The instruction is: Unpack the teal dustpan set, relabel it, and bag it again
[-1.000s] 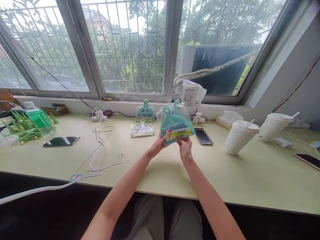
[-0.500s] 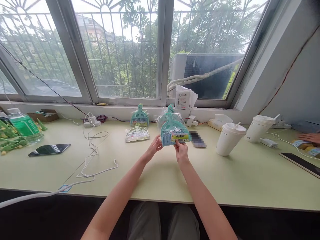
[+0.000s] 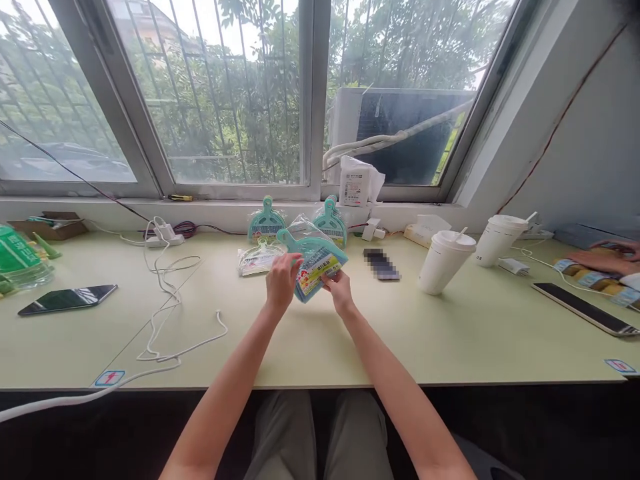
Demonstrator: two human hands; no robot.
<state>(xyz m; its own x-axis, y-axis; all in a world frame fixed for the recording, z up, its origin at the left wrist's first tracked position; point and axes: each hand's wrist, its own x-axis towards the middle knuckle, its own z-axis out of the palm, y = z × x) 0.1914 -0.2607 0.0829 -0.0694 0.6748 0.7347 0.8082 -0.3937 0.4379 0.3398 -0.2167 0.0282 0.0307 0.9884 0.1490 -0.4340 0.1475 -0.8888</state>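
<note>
I am watching both hands working a packaged teal mini dustpan set [image 3: 313,261], which is being held just above the surface, near the middle of its far half and a little short of the window-side edge. My left hand [image 3: 281,283] is curling over the pack's left side, fingers wrapped down across the plastic near the handle end, closed on it rather than spread. My right hand [image 3: 339,291] is pinching the lower right corner by the printed label, thumb and forefinger closed on the wrapper, the other fingers tucked under. Both forearms are reaching straight out from the near edge and converging on the pack, which is tilting with its handle pointing up and to the left. What I am worrying about is the slick wrapper: I judge the right hand's hold to be mostly film rather than the dustpan itself, so the bag could stretch or tear and the pack could slip down onto the surface. The tilt is also putting the weight toward the left hand, so a loosened curl there could let the handle end swing. Another flat pack [image 3: 259,260] is lying just beside the left hand toward the far edge, and two more teal sets [image 3: 267,223] are leaning near the window-side edge, close enough that a dropped pack could knock them over. The paper cup with a straw [image 3: 444,261] is standing well apart toward the right, so I think a wide sweep of the right elbow would be needed to upset it.
</note>
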